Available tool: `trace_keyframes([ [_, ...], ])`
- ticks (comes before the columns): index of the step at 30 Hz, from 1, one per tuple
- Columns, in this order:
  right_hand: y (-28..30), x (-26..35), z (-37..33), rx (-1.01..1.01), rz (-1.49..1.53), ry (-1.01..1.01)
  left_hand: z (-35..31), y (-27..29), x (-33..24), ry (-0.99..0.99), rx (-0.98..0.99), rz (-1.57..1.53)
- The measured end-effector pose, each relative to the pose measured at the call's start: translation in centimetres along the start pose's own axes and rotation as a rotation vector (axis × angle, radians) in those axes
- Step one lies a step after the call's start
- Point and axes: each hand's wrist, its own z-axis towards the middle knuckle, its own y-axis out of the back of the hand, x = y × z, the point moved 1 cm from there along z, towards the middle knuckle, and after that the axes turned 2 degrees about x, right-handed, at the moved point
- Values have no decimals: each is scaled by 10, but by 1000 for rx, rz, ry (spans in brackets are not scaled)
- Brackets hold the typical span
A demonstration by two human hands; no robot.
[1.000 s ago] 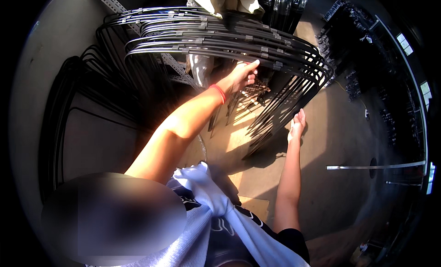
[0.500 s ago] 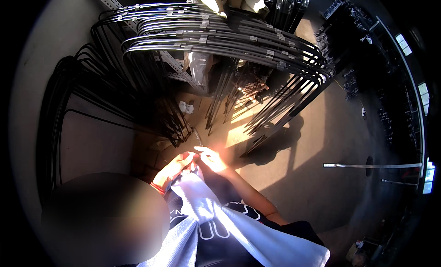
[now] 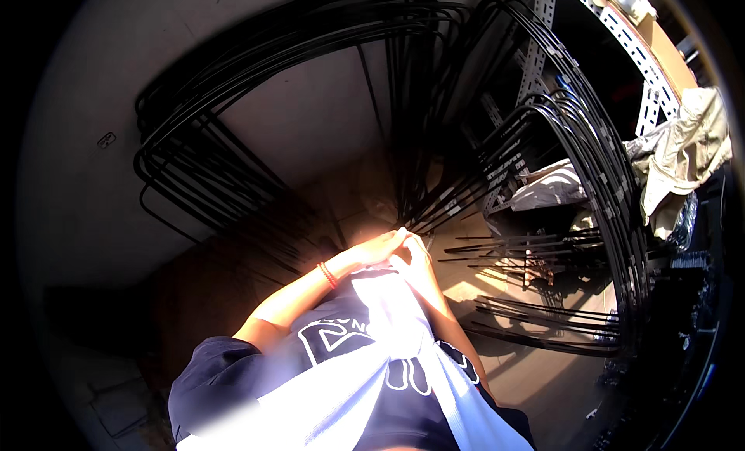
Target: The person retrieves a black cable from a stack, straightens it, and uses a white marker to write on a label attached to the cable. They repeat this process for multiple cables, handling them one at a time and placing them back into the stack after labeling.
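Note:
My left hand point(image 3: 375, 250) and my right hand point(image 3: 417, 258) meet in front of my waist, fingers closed together and the tips touching. What lies between them, if anything, is hidden by the fingers and the glare. Right below the hands is the end of a white towel point(image 3: 382, 296), knotted over my dark printed shirt point(image 3: 334, 338). Whether the fingers grip that end cannot be made out. Round my left wrist is a red beaded bracelet point(image 3: 327, 275). Just past my fingertips stand the lower ends of bent black rods point(image 3: 434, 206).
A bundle of bent black tubes point(image 3: 233, 86) leans along the pale wall point(image 3: 85, 187) at the left. More curved tubes point(image 3: 613, 179) arch at the right, before a perforated metal rack point(image 3: 652, 59) draped with beige cloth point(image 3: 687, 152). Sunlight patches the floor point(image 3: 528, 381).
My view has swung left, so the tubes and rack now appear farther right. My right hand, earlier held apart with its fingers outstretched, has come against my left.

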Motion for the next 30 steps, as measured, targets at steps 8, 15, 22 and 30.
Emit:
trace_keyframes([
  [8, -99, 30, 105, 265, -101, 70, -68, 108, -20, -144, -342, -3],
  [15, -125, 64, 129, 35, 60, -94, -70, 145, -51, -71, -338, 95],
  [22, -70, 58, 104, -322, 83, -86, -23, 114, -78, -117, -95, 224],
  [30, 108, 1, -11, -850, 349, -115, 52, -30, -117, -199, 184, 333],
])
